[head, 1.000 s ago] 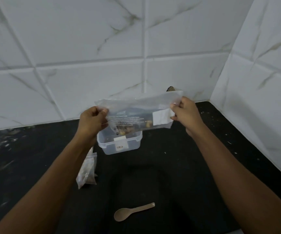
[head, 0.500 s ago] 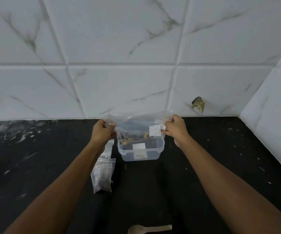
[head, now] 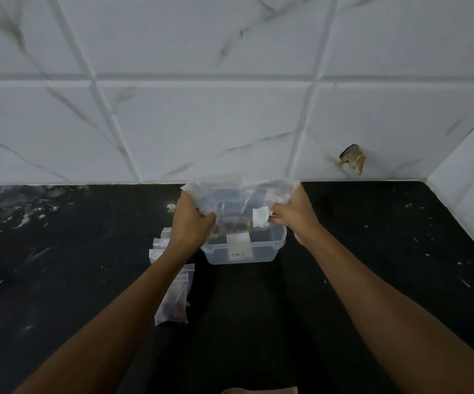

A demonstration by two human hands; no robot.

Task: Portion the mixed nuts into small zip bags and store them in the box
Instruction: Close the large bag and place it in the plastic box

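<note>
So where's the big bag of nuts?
In the head view, the big bag is centre, held by the left hand and right hand over the clear box.

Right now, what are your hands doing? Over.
Both hands, left and right, grip big nut bag over clear box. Small zip bags beside. Nothing blocking.

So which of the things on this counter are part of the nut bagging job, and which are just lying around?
Part of the job:
- large nut bag, gripped by the left hand and right hand
- clear box
- small zip bags, at least one with nuts in it

Just lying about:
- stray bit on the black counter
- chipped wall tile
</note>
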